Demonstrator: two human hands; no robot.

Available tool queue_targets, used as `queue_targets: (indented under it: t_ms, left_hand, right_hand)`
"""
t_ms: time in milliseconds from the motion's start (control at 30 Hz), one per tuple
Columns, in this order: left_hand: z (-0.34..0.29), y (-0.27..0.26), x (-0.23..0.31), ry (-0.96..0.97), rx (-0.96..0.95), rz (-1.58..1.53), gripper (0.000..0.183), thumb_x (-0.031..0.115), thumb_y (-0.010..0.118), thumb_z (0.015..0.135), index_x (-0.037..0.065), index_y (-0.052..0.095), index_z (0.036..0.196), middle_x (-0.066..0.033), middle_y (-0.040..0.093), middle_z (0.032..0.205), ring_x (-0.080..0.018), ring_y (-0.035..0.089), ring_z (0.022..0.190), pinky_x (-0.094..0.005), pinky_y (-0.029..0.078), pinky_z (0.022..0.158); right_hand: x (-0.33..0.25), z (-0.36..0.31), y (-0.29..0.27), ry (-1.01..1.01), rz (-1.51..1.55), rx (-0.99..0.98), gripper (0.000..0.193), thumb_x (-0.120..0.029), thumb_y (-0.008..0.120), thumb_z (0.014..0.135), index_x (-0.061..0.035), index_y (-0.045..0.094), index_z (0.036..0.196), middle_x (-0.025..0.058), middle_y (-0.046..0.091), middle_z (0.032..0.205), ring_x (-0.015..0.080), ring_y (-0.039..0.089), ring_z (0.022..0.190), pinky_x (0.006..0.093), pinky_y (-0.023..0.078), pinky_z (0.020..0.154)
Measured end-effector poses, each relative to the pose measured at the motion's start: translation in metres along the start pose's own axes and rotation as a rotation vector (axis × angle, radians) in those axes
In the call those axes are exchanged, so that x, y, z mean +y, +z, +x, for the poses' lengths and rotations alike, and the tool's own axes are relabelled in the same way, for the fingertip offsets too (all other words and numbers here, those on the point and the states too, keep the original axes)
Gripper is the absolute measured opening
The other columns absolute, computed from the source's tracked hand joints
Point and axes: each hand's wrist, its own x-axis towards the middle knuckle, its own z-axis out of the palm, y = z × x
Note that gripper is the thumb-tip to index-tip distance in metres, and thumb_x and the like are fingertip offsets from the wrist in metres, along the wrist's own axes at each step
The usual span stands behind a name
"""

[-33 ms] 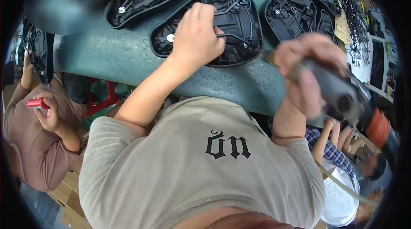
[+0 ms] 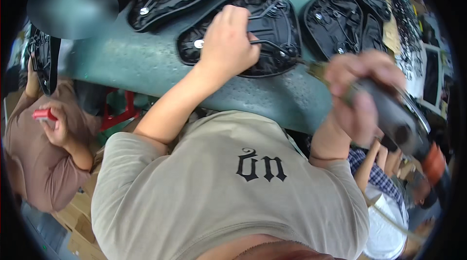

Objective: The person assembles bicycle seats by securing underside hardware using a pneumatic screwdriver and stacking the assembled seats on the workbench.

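Gripping the rail [image 2: 267, 43] of a saddle [image 2: 271, 23] on the bench [image 2: 146, 68]: left hand [image 2: 229, 41]. Right hand [image 2: 351, 107] grasps a tool [image 2: 390, 110], tip at the saddle's right edge. Bench surface separates saddle from near edge.

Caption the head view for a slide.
Left hand holds an upturned black saddle; right hand grips a handheld tool.

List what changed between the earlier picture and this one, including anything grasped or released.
The right hand, holding the dark-grey, orange-ended cylindrical tool, has shifted slightly right and toward the person's body. The whole view shifted slightly too. Nothing was visibly grasped or released. The left hand stays over the bent black metal rods on the black, rounded, tapering seat-like shell.
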Motion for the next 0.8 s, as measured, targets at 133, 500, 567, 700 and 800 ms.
queue_targets:
  t_ms: [133, 500, 567, 700, 800]
  left_hand:
    - [-0.004, -0.027, 0.000, 0.081, -0.027, -0.095, 0.031, 0.002, 0.068, 0.065, 0.002, 0.054, 0.093, -0.0188, 0.059, 0.106, -0.0398, 0.058, 0.099, -0.0462, 0.049, 0.087]
    - [-0.063, -0.217, -0.093, -0.614, 0.735, -0.342, 0.062, -0.009, 0.069, 0.079, -0.007, 0.056, 0.139, -0.0070, 0.066, 0.109, -0.0154, 0.063, 0.101, -0.0303, 0.052, 0.094]
    - [-0.100, -0.264, -0.209, -0.797, 0.892, 0.085, 0.052, 0.008, 0.079, 0.075, -0.007, 0.066, 0.122, -0.0062, 0.067, 0.100, -0.0193, 0.061, 0.090, -0.0322, 0.051, 0.091]
    - [-0.063, -0.295, -0.304, -1.203, 0.518, 0.707, 0.066, 0.058, 0.071, 0.076, 0.004, 0.079, 0.114, -0.0195, 0.075, 0.119, -0.0394, 0.068, 0.115, -0.0521, 0.045, 0.105]
    - [-0.042, -0.298, -0.345, -1.216, 0.544, 0.803, 0.060, 0.056, 0.072, 0.080, 0.004, 0.080, 0.109, -0.0209, 0.075, 0.117, -0.0404, 0.068, 0.113, -0.0516, 0.046, 0.105]
  right_hand:
    - [-0.026, 0.002, -0.034, -0.099, -0.085, 0.056, 0.045, -0.006, 0.059, 0.091, -0.0004, 0.048, 0.135, 0.0241, 0.056, 0.111, 0.0222, 0.059, 0.066, 0.0402, 0.053, 0.063]
    - [0.033, -0.065, -0.071, 0.260, -0.200, 0.480, 0.041, 0.009, 0.065, 0.086, 0.0023, 0.055, 0.125, 0.0116, 0.067, 0.093, 0.0138, 0.065, 0.068, 0.0275, 0.054, 0.059]
    - [0.027, -0.064, -0.066, 0.298, -0.206, 0.459, 0.042, 0.007, 0.065, 0.088, 0.0022, 0.054, 0.128, 0.0092, 0.066, 0.093, 0.0121, 0.064, 0.069, 0.0264, 0.054, 0.059]
    - [0.003, -0.052, -0.073, 0.203, -0.122, 0.517, 0.064, 0.006, 0.065, 0.089, -0.0040, 0.042, 0.149, 0.0040, 0.063, 0.089, 0.0105, 0.062, 0.066, 0.0266, 0.052, 0.057]
    - [-0.008, -0.027, -0.087, 0.103, -0.142, 0.666, 0.071, 0.003, 0.066, 0.090, -0.0096, 0.037, 0.153, 0.0026, 0.062, 0.088, 0.0104, 0.061, 0.063, 0.0269, 0.052, 0.056]
